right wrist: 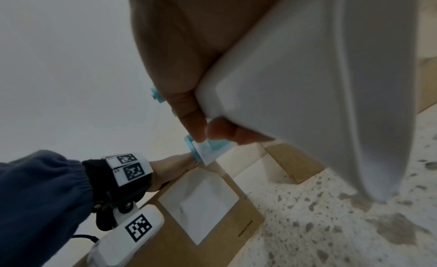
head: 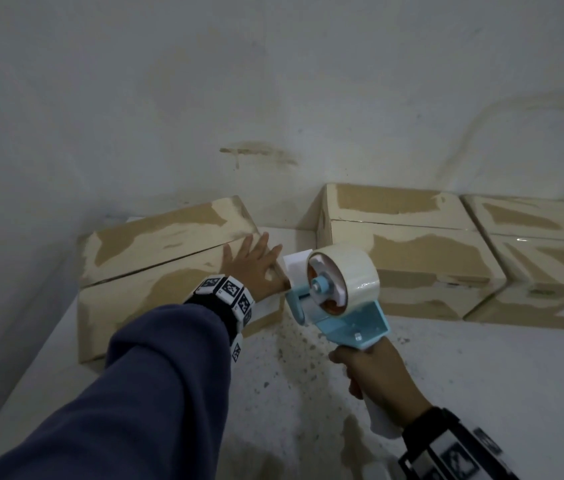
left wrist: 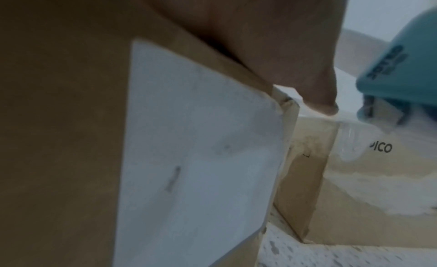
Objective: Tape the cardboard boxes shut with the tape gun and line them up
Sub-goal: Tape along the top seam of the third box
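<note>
- The left cardboard box [head: 155, 268] sits on the floor [head: 446, 368], a speckled pale surface, close to the wall [head: 204, 81] and turned at an angle to the other boxes. The seam between its top flaps shows as a dark line with no tape over it.
- A white label [left wrist: 196, 159] is stuck on that box's right end face; the right wrist view shows the same label and small print reading "Made in China" near the box's lower edge.
- The left hand [head: 256, 268] lies flat on the right end of the box's top, fingers straight and spread wide, pressing the flap down and holding nothing. A dark blue sleeve [head: 135, 393] and a wristband of black-and-white markers [head: 225, 292] lead up to it.
- The tape gun [head: 336, 292], pale blue with a roll of clear tape [head: 353, 271], hangs just beside the box's right end, its front end close to the left hand's thumb. Whether it touches the box I cannot tell.
- The right hand [head: 374, 372] is wrapped round the gun's white handle [right wrist: 295, 84], fingers curled tight about it.
- The middle cardboard box [head: 408, 258] stands further right against the wall, a glossy tape strip along its top seam.
- The right cardboard box [head: 547, 258] stands touching the middle one, in line with it, partly cut off by the frame edge.
</note>
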{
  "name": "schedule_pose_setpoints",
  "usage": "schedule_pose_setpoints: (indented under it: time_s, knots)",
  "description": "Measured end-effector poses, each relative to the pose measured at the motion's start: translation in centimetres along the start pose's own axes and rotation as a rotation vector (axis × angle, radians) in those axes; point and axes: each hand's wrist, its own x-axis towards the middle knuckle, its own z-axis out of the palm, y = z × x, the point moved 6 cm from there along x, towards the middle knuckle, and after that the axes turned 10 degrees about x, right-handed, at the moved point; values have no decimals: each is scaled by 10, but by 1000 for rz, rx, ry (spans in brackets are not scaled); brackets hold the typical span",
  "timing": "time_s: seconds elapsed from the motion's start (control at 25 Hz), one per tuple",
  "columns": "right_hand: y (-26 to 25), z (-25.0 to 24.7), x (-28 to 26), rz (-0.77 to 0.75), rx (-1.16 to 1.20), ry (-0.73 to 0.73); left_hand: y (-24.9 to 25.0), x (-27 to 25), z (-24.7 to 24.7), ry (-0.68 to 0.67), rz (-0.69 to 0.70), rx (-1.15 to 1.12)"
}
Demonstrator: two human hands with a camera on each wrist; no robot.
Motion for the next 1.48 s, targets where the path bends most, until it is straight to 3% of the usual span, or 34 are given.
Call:
schedule_pose_setpoints:
  time_s: [0.28, 0.6, 0.92, 1.24, 1.48]
  knots:
    - [25, 18, 32, 102, 36, 48, 1, 2, 0, 39, -34, 32]
    - [30, 15, 48, 102, 78, 0, 5, 4, -6, 27, -16, 41]
    - [37, 18, 43, 269, 239, -20, 8, 1, -12, -24, -15, 18]
    - [34, 14, 48, 112, 171, 21, 9, 5, -13, -78, -18, 70]
    - [15, 7, 44, -113, -176, 80, 9, 5, -10, -94, -26, 122]
